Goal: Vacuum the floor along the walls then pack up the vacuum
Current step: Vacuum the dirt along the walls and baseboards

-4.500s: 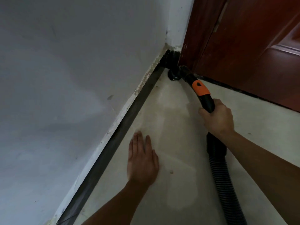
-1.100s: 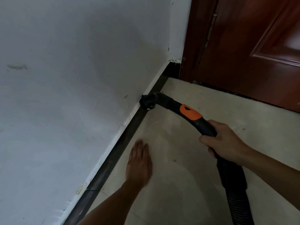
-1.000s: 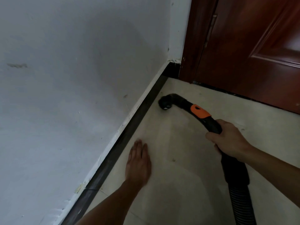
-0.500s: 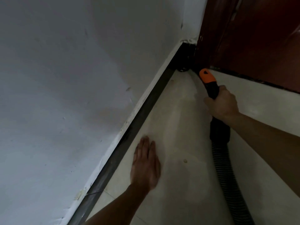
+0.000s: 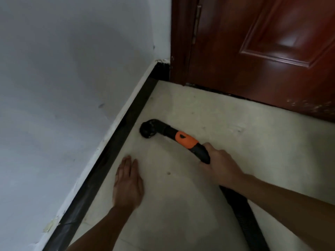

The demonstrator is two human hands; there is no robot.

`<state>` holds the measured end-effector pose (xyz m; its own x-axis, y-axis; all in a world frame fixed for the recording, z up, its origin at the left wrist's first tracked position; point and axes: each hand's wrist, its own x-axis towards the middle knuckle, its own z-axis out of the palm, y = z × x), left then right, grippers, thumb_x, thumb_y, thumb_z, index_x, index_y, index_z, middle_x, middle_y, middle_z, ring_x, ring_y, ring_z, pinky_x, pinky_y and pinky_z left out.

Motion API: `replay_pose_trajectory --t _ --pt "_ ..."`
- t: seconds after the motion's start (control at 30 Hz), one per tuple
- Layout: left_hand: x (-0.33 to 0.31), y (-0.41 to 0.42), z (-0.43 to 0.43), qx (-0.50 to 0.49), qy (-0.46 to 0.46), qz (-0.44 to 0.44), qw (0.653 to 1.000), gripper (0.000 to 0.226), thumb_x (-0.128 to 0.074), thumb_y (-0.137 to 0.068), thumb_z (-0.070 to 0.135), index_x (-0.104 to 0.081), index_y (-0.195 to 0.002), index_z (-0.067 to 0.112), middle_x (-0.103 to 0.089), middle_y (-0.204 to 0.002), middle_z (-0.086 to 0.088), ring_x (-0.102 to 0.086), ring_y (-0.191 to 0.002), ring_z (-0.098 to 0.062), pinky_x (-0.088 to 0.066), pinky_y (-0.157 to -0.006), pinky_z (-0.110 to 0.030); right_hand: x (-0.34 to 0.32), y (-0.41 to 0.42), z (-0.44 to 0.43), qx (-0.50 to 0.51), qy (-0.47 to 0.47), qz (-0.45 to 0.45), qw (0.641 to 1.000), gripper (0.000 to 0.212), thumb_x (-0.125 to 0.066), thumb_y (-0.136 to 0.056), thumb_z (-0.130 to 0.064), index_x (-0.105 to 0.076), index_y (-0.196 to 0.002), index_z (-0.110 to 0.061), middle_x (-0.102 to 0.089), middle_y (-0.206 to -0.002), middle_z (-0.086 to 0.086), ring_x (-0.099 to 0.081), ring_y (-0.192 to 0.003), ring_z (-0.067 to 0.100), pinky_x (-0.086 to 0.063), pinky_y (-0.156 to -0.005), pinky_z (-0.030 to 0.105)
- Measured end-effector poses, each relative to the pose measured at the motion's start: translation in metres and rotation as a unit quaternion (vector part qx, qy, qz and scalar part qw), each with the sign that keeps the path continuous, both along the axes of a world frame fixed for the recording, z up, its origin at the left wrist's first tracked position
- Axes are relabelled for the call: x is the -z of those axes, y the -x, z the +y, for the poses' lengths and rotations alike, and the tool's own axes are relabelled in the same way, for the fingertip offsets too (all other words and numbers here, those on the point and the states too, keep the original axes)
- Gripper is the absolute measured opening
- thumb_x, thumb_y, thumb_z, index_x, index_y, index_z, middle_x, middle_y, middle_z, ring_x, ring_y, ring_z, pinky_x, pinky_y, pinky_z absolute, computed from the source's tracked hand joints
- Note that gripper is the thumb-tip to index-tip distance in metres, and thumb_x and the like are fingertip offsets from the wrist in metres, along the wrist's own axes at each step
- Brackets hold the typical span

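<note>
My right hand (image 5: 220, 164) grips the black vacuum hose handle (image 5: 198, 151) just behind its orange collar (image 5: 185, 139). The curved black nozzle (image 5: 149, 128) points down at the pale floor, a short way out from the dark baseboard (image 5: 126, 124). The ribbed black hose (image 5: 241, 214) trails back under my right forearm toward the lower edge of the view. Flat on the floor beside the baseboard lies my left hand (image 5: 127, 185), fingers straight and together.
A white wall (image 5: 72, 78) runs along the left, with chipped paint above the baseboard. A dark red wooden door (image 5: 262, 51) and its frame close off the corner at the back. Pale floor (image 5: 235, 127) stretches to the right of the nozzle.
The nozzle has pulled back out of the corner by the door frame and now sits on open floor nearer my left hand. My left hand has stayed flat on the floor.
</note>
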<state>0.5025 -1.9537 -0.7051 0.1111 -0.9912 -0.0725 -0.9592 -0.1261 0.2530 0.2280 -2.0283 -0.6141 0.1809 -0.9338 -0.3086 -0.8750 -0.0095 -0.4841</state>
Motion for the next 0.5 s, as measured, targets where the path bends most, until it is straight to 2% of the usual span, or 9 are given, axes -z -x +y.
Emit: replay_pose_trajectory --t 0.07,0.13,0.23,0.33,0.4,0.5 --pt "-0.003 0.002 0.000 -0.002 -0.014 -0.010 1.000 0.054 -0.030 -0.098 0.025 -0.033 -0.147 0.002 -0.023 -0.155 -0.023 -0.022 -0.144 -0.036 -0.014 -0.118 -0.043 -0.006 0.036 -0.009 0.068 0.022 0.030 0.997 0.033 -0.065 -0.086 -0.026 -0.049 -0.114 -0.017 -0.060 -0.085 0.007 -0.064 -0.076 0.031 -0.045 -0.062 0.033" --pt "-0.004 0.008 0.003 -0.009 -0.039 -0.013 0.999 0.054 -0.031 -0.101 0.025 -0.023 -0.151 0.005 -0.014 -0.158 -0.022 -0.013 -0.146 -0.035 -0.010 -0.120 -0.044 -0.016 0.077 -0.019 0.161 0.038 0.047 0.985 0.031 -0.067 -0.086 -0.025 -0.050 -0.109 -0.013 -0.062 -0.084 0.011 -0.057 -0.065 0.027 -0.042 -0.056 0.031" --pt "-0.003 0.018 0.011 0.004 -0.053 -0.032 0.998 0.064 -0.009 -0.098 0.041 -0.015 -0.153 0.009 -0.006 -0.160 -0.019 -0.002 -0.148 -0.031 0.001 -0.119 -0.043 -0.028 0.117 -0.016 0.246 0.054 0.087 0.964 0.032 -0.068 -0.087 -0.023 -0.049 -0.107 -0.009 -0.055 -0.073 0.008 -0.050 -0.056 0.020 -0.033 -0.048 0.025" --pt "0.004 0.023 0.018 0.010 -0.042 -0.038 0.998 0.076 0.006 -0.091 0.051 -0.013 -0.153 0.011 -0.003 -0.160 -0.016 0.004 -0.148 -0.027 0.008 -0.118 -0.040 -0.030 0.108 0.010 0.209 0.049 0.076 0.974 0.028 -0.068 -0.085 -0.023 -0.045 -0.099 -0.015 -0.056 -0.073 0.007 -0.055 -0.058 0.025 -0.039 -0.049 0.028" --pt "0.007 0.023 0.020 0.005 -0.025 -0.028 0.999 0.074 0.000 -0.094 0.050 -0.020 -0.151 0.009 -0.010 -0.159 -0.017 -0.002 -0.148 -0.028 0.001 -0.119 -0.043 -0.024 0.092 0.037 0.140 0.026 0.038 0.989 0.027 -0.068 -0.083 -0.022 -0.045 -0.096 -0.019 -0.059 -0.073 0.005 -0.059 -0.060 0.026 -0.041 -0.051 0.028" --pt "0.008 0.023 0.020 0.004 -0.016 -0.014 1.000 0.070 -0.007 -0.096 0.047 -0.029 -0.149 0.007 -0.019 -0.157 -0.019 -0.011 -0.147 -0.029 -0.007 -0.119 -0.045 -0.019 0.094 0.060 0.073 -0.005 0.032 0.997 0.026 -0.069 -0.082 -0.021 -0.048 -0.098 -0.022 -0.059 -0.070 -0.002 -0.058 -0.056 0.012 -0.036 -0.045 0.023"
